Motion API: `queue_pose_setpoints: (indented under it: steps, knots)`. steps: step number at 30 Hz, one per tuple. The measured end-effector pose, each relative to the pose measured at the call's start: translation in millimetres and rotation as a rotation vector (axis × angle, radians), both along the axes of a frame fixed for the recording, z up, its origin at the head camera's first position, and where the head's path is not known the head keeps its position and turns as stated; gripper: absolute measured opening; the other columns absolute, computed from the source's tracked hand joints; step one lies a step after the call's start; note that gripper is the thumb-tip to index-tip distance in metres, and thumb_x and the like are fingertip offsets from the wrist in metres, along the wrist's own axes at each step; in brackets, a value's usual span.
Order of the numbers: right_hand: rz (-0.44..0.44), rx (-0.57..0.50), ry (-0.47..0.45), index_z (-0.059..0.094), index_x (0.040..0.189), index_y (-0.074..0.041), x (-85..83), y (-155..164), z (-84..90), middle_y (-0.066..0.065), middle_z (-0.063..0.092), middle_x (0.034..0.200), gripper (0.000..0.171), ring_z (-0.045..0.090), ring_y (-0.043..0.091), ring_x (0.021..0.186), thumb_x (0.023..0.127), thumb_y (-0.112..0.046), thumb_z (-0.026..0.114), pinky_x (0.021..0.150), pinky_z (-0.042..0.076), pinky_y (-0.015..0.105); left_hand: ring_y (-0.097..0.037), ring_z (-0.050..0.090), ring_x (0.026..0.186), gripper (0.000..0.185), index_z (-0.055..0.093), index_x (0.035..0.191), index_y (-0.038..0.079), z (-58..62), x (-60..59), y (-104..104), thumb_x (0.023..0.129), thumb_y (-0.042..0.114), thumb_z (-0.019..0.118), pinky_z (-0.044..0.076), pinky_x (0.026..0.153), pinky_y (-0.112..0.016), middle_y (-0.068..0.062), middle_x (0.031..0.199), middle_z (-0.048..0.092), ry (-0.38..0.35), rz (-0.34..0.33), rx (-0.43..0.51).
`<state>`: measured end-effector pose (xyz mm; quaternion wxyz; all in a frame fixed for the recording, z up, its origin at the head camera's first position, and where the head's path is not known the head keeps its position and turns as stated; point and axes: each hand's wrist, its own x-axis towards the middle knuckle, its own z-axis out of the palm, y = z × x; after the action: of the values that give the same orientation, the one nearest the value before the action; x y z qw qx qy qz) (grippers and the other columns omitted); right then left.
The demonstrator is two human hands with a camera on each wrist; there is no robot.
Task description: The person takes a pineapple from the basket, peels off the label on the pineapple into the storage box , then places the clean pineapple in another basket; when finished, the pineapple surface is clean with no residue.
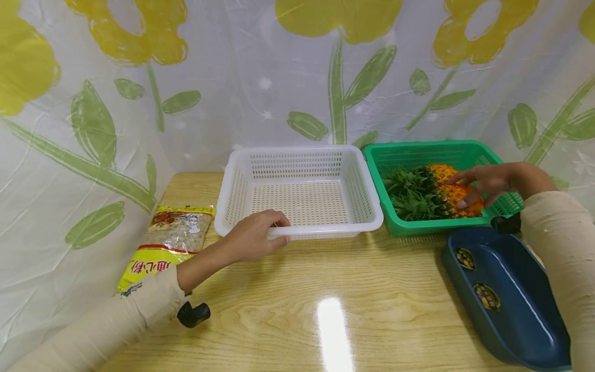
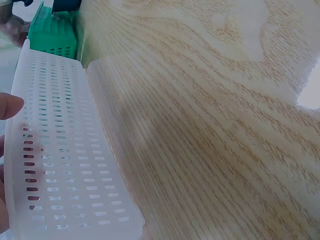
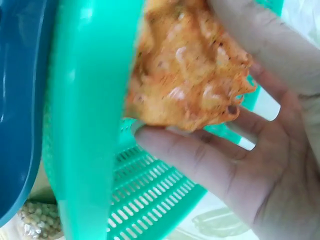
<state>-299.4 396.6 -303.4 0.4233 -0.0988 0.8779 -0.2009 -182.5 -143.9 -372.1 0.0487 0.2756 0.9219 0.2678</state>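
Pineapple (image 1: 446, 194), lying on its side in the green basket (image 1: 469, 149), under the right hand (image 1: 488, 181). The right fingers (image 3: 200, 155) are spread and curl around the orange body, thumb on the far side, as the right wrist view shows; whether they bear weight cannot be told. The fruit's long axis runs left to right across the basket: leafy crown (image 1: 411, 194) toward the white basket (image 1: 241, 175), body toward the wrist, so the hand meets the fruit at its body end, from above and from the right. The left hand (image 1: 253, 237) is well apart from the fruit; its fingers wrap over the near rim of the white basket, which stands just beside the green one, walls almost touching. Farther out lie a dark blue tray (image 1: 520, 268) at the near right of the wooden table (image 1: 325, 289), and a packet of pasta (image 1: 169, 243) at the left edge.
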Motion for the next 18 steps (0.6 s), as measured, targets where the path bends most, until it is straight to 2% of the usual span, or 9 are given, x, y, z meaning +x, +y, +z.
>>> queue_pose_setpoints:
  steps: [5, 18]
  knots:
    - [-0.012, -0.019, -0.021, 0.012, 0.158, 0.002, -0.4, 0.5, -1.0, 0.044, -0.004, 0.155, 0.095, 0.008, 0.064, 0.141, 0.094, -0.033, 0.072, 0.096, 0.053, 0.053, -0.013, 0.062, 0.089, 0.019, 0.068, 0.107, 0.016, -0.4, -0.1, 0.2, 0.093, 0.029, 0.070, 0.052, 0.080, -0.037, 0.003, 0.101, 0.069, 0.007, -0.004, 0.003]
    - [-0.032, -0.019, -0.015, 0.013, 0.158, 0.001, -1.7, 1.2, -2.8, 0.043, -0.002, 0.156, 0.092, 0.015, 0.064, 0.140, 0.095, -0.035, 0.070, 0.094, 0.054, 0.052, -0.014, 0.063, 0.092, 0.020, 0.068, 0.109, 0.015, 2.2, 0.2, 0.2, 0.094, 0.029, 0.069, 0.052, 0.082, -0.038, 0.002, 0.102, 0.069, -0.001, -0.013, -0.003]
